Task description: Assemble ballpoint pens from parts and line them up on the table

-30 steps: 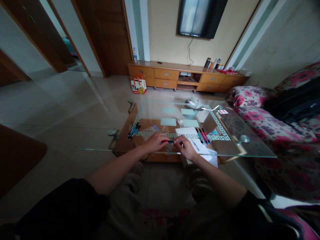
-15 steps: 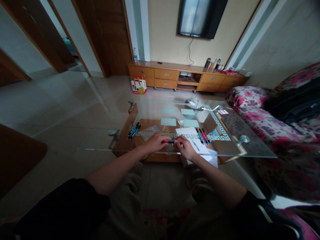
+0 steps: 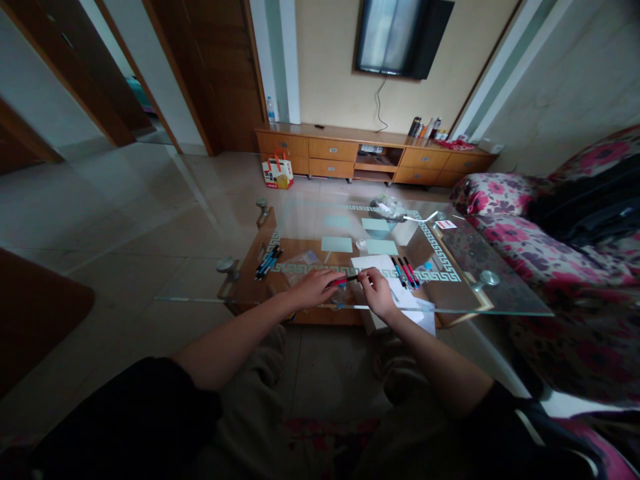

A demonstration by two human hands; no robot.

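Observation:
A red-and-black pen (image 3: 345, 280) is held between my two hands above the near edge of the glass table (image 3: 300, 283). My left hand (image 3: 316, 287) is closed on its red end. At the black end, the fingers of my right hand (image 3: 377, 292) pinch the tip. White paper sheets (image 3: 406, 299) lie under and beside my right hand. Right of that hand, several red and blue pens (image 3: 407, 272) lie in a row. Several blue and black pens (image 3: 269, 261) are bunched on the left of the table. A clear plastic bag (image 3: 303, 261) lies just beyond my left hand.
A crumpled plastic bag (image 3: 389, 207) and a red-and-white card (image 3: 446, 225) are toward the table's far right. A low wooden cabinet (image 3: 333, 148) stands against the wall, with a paper bag (image 3: 278, 172) in front. A floral sofa (image 3: 525, 247) stands at the right.
My right hand has moved slightly right and up along with the pen's black end. The pen is now tilted, and more of it shows between my hands.

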